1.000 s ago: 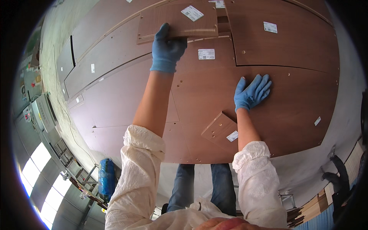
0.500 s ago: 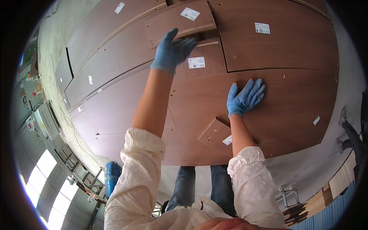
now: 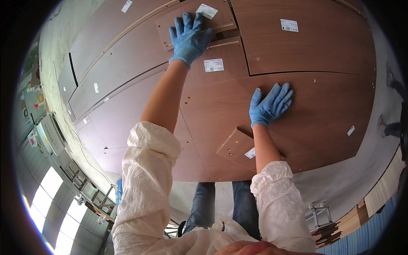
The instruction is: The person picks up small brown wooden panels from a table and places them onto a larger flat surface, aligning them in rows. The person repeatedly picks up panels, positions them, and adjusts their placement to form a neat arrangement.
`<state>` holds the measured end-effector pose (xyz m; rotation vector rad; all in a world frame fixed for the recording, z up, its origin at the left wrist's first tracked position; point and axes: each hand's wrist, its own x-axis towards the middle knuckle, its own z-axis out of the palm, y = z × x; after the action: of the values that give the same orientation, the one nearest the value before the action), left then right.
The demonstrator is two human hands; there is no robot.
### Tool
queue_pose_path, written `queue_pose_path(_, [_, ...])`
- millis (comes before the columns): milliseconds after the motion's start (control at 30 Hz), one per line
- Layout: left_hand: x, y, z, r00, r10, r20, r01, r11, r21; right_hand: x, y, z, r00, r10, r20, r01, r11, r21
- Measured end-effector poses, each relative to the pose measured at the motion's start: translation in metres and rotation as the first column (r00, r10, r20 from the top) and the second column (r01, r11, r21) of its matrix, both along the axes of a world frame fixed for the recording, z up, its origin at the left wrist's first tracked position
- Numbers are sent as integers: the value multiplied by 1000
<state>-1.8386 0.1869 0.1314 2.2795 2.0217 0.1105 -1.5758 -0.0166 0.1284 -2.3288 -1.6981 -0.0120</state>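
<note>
Both hands wear blue gloves with some fingertips bare. My left hand (image 3: 190, 39) is spread on a small brown panel (image 3: 168, 29) at the far middle, its fingers just short of a white label (image 3: 207, 11). Below it is a gap, then another narrow brown panel (image 3: 229, 53) with its own label. My right hand (image 3: 270, 104) rests with fingers stretched out on a large brown panel (image 3: 323, 119). A small loose board (image 3: 236, 144) with holes and a label lies on that panel, partly behind my right forearm.
More brown panels (image 3: 123, 63) with drilled holes lie side by side to the left and far right. At the right edge a person's legs (image 3: 389, 127) stand on the grey floor. Stacked boards (image 3: 329, 233) are at the lower right, a metal rack (image 3: 83, 182) at the lower left.
My left hand has moved slightly farther away and turned from edge-on to palm down on the small panel. My right hand has stayed nearly in place. The person at the right has shifted.
</note>
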Motion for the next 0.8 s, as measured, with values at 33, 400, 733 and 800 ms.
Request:
queue_pose_path(33, [3, -3, -3, 1000, 2, -16, -2, 1000, -26, 0, 0, 0, 1000, 0, -1, 0, 1000, 2])
queue_pose_path(400, [14, -20, 0, 1000, -18, 6, 18, 999, 28, 0, 1, 0, 1000, -2, -14, 2, 1000, 8])
queue_pose_path(733, [0, -23, 3, 993, -112, 38, 111, 993, 28, 0, 2, 4, 1000, -7, -10, 7, 1000, -14])
queue_pose_path(800, [-3, -24, 3, 990, -140, 26, 138, 989, 57, 0, 1, 4, 1000, -6, -12, 5, 1000, -7])
